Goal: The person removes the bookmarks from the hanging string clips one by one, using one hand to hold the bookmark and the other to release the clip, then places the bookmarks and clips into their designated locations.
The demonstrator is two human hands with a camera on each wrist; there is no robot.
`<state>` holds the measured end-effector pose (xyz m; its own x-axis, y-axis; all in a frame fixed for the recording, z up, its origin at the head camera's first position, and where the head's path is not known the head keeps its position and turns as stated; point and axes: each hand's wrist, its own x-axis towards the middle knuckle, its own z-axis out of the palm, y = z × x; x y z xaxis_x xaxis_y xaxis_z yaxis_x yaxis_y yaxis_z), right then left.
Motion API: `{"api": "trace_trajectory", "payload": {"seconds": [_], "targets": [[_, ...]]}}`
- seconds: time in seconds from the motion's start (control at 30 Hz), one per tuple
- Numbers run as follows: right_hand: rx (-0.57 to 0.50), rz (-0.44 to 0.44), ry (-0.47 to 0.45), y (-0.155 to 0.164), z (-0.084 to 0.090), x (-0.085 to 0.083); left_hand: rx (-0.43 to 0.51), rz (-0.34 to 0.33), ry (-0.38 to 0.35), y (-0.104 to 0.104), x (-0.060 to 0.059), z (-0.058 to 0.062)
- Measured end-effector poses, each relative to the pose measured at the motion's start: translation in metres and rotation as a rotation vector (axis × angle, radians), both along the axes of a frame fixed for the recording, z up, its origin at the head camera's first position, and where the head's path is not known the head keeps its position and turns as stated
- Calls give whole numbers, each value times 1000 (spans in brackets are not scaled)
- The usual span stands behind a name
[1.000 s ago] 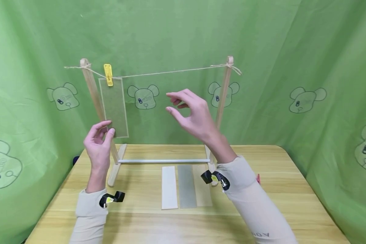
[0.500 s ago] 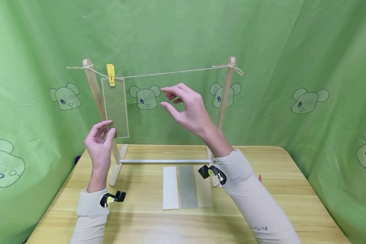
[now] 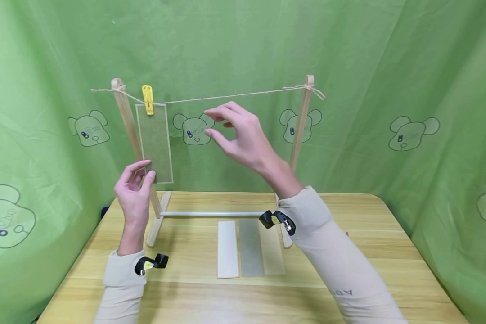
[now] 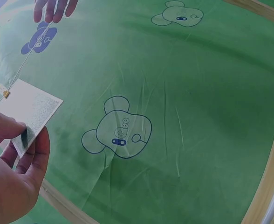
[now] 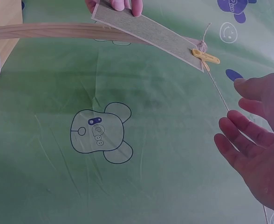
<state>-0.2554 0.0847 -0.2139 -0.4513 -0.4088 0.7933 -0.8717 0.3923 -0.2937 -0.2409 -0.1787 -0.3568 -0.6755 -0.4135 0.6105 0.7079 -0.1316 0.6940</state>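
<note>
— Hanging at the left centre of the frame, what is on the wooden rack [image 3: 125,121]?
— A green strip [image 3: 154,143], under a yellow peg [image 3: 147,100].
— And the hands?
— The left hand [image 3: 134,199] pinches the strip's lower corner; the right hand [image 3: 240,135] is spread loosely, empty, near the string [image 3: 227,96].

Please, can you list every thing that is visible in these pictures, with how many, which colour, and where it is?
hanging strip: 1, grey-green with pale border, clipped to the string near the left post
clothespin: 1, yellow, on the string, holding the strip's top
string: 1, tan, tied between the two post tops
drying rack: 1, light wood with a pale crossbar low down, at the back of the table
flat strips: 3, white, grey and beige, side by side on the table before the rack
table: 1, light wood
backdrop: green cloth with bear prints, all around
wrist cameras: 2, black, one on each sleeve
left hand: pinches the hanging strip's lower corner
right hand: fingers relaxed, holding nothing, just below the string
</note>
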Motion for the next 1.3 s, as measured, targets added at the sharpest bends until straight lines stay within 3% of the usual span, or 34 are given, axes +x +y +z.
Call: {"api": "trace_trajectory", "payload": {"seconds": [0.9, 1.3], "targets": [[101, -3, 49, -29, 27, -14, 18, -24, -16, 4, 2, 2], [138, -41, 48, -35, 42, -16, 13, 1, -6, 2, 2, 1]]}}
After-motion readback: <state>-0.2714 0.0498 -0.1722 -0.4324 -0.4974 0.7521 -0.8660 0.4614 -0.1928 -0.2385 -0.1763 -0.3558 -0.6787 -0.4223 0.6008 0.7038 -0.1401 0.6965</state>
